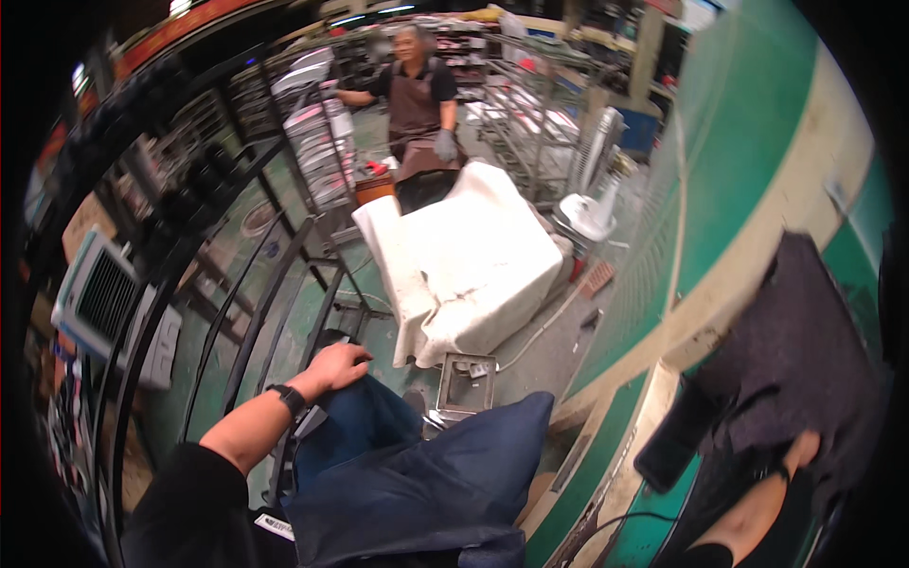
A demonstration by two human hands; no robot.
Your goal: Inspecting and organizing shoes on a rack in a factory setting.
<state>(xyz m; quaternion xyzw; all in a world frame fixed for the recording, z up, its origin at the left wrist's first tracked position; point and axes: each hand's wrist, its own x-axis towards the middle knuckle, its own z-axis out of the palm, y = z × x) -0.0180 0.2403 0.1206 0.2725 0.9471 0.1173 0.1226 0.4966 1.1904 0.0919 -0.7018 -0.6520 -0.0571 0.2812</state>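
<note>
My left hand lies palm down on my knee in blue jeans, holding nothing; a black watch sits on that wrist. A dark blue apron drapes over my lap. At the lower right, my right hand reaches into a dark grey cloth spread on a green surface. The cloth hides its fingers, so its grip is unclear. A black flat object lies just left of that hand.
A bulky thing under a white cover stands ahead, with a small metal frame on the floor before it. Black metal racks line the left. A co-worker in a brown apron stands at the back. A white fan is behind.
</note>
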